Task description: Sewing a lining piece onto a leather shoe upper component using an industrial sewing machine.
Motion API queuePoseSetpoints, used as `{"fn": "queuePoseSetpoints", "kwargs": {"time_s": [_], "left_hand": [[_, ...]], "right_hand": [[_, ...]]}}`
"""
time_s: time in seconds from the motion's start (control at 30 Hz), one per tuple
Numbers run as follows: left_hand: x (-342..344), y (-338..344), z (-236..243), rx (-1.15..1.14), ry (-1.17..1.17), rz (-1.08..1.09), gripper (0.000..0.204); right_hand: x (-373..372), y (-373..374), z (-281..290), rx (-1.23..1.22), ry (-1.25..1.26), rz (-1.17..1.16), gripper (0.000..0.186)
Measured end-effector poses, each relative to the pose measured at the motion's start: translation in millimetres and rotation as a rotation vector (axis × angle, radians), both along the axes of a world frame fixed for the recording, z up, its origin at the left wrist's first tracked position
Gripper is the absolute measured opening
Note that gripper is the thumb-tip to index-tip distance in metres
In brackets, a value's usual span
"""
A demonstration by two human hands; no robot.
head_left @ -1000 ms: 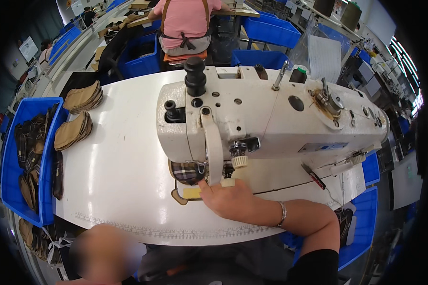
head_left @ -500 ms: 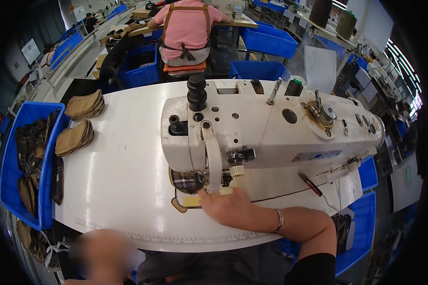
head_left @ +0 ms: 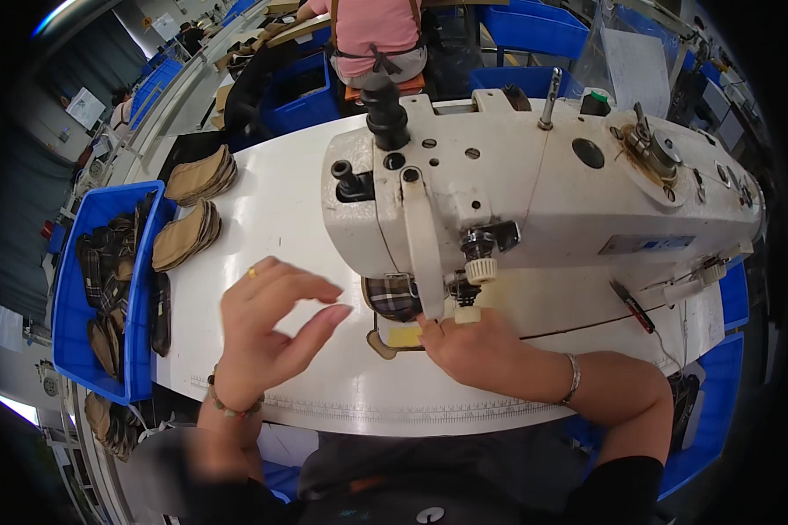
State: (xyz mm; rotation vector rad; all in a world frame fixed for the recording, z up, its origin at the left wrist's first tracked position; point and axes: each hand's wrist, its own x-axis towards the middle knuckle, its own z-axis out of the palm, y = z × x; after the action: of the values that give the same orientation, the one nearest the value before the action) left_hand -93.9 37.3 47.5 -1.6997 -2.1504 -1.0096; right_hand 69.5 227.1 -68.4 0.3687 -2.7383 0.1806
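A white industrial sewing machine (head_left: pixel 534 188) stands on the white worktable (head_left: pixel 271 210). A dark plaid fabric piece with tan edging (head_left: pixel 387 296) lies under its needle area, partly hidden by the lever. My right hand (head_left: pixel 473 350) is beside the needle, fingers curled with the tips at that piece's near edge; the fingertips are partly hidden. My left hand (head_left: pixel 267 328) is raised over the table left of the piece, thumb and fingers apart, holding nothing. A yellow strip (head_left: pixel 404 336) sits just below the plaid piece. Red-and-black thread snips (head_left: pixel 639 311) lie to the right.
A blue bin of plaid pieces (head_left: pixel 66 289) is at the left, beside two tan stacks (head_left: pixel 184 236). Another blue bin (head_left: pixel 718 394) is low at the right. A co-worker in pink (head_left: pixel 376 31) sits beyond the table, among bins (head_left: pixel 298 109).
My left hand has risen from the lower left onto the table area, fingers apart. My right hand stays at the plaid piece. The whole view has shifted with my head.
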Motion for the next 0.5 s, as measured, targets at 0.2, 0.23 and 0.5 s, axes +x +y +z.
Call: {"fn": "queuePoseSetpoints", "kwargs": {"time_s": [0.2, 0.23, 0.5], "left_hand": [[-3, 10, -38, -0.462, 0.146, 0.075, 0.023], [-2, 6, -34, -0.355, 0.129, 0.089, 0.022], [61, -24, 40, 0.898, -0.097, -0.509, 0.017]], "right_hand": [[0, -5, -1, -0.007, 0.021, -0.051, 0.009], [1, -4, 1, -0.037, 0.010, -0.029, 0.005], [-4, -5, 0, -0.064, 0.072, -0.008, 0.006]]}}
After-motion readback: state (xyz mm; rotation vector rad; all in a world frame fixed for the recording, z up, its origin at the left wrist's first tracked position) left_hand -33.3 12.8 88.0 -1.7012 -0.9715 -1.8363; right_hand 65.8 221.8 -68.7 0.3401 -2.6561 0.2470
